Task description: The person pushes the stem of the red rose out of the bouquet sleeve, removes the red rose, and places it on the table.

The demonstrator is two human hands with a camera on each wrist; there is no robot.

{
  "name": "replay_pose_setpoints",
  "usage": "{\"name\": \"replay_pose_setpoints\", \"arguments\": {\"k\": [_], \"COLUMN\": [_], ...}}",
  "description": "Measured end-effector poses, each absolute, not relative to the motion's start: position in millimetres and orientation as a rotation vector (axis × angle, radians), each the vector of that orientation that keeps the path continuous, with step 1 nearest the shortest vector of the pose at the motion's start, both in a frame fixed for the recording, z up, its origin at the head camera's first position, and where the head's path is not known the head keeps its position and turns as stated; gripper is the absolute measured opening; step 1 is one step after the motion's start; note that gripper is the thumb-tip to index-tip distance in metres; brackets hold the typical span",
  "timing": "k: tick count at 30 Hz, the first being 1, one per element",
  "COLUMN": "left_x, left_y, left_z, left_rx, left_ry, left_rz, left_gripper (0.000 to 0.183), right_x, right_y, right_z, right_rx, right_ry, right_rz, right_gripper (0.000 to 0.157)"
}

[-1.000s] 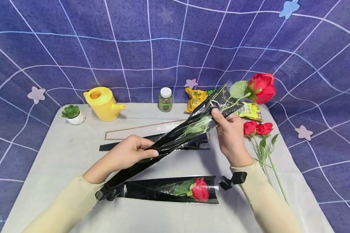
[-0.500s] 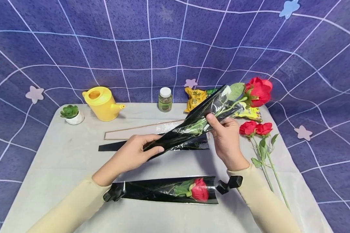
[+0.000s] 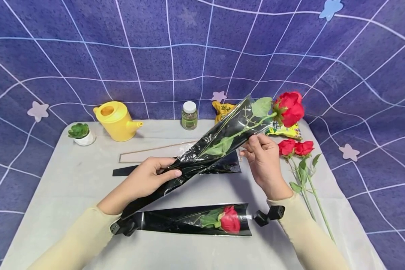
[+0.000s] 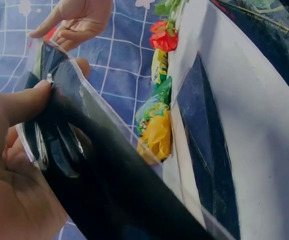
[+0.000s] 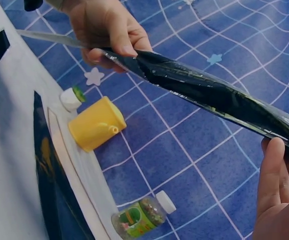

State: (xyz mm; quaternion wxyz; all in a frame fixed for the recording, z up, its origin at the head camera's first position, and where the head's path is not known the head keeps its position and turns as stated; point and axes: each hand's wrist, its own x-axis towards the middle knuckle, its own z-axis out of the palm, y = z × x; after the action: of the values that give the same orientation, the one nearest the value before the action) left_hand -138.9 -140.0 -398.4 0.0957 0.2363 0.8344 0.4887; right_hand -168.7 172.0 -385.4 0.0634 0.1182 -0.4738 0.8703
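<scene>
In the head view my left hand grips the narrow lower part of a black-and-clear flower sleeve, thumb on top. A red rose with green leaves lies along the slanted sleeve, its bloom sticking out past the upper end. My right hand holds the sleeve's lower edge near its mouth by the fingertips. The right wrist view shows the fingertips at that edge. Closer to me, a second sleeve lies flat with a rose inside it.
Flat sleeves lie behind the hands. Two loose roses are on the right. Along the back stand a potted succulent, a yellow watering can, a lidded jar and bright packets.
The rose and its sleeve have shifted left, and the sleeve's mouth has spread wider. My right hand has moved from gripping across the sleeve to its lower edge; my left hand still grips the lower part.
</scene>
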Motion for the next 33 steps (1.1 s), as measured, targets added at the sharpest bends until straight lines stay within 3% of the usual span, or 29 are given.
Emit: {"name": "replay_pose_setpoints", "arguments": {"k": [6, 10, 17, 26, 33], "left_x": [-136.2, -136.8, -133.3, -131.7, -130.8], "left_y": [-145.1, -150.6, -159.0, -168.4, -166.1], "left_z": [-392.3, -395.9, -395.1, -405.0, -406.6], "left_rx": [0.682, 0.686, 0.613, 0.581, 0.614], "left_ry": [2.415, 2.397, 2.447, 2.447, 2.454], "left_rz": [1.482, 1.494, 1.517, 1.529, 1.504], "left_gripper": [0.012, 0.012, 0.017, 0.025, 0.025], "right_x": [-166.0, -164.9, -162.2, -168.9, -172.2], "right_y": [170.6, 168.4, 171.6, 184.9, 186.1], "right_z": [-387.6, -387.8, -388.1, -388.8, -389.1], "right_rx": [0.415, 0.333, 0.27, 0.123, 0.039], "right_ry": [-1.402, -1.444, -1.485, -1.226, -1.122], "right_rz": [2.661, 2.638, 2.663, 2.915, 2.971], "right_gripper": [0.015, 0.003, 0.001, 0.039, 0.027]}}
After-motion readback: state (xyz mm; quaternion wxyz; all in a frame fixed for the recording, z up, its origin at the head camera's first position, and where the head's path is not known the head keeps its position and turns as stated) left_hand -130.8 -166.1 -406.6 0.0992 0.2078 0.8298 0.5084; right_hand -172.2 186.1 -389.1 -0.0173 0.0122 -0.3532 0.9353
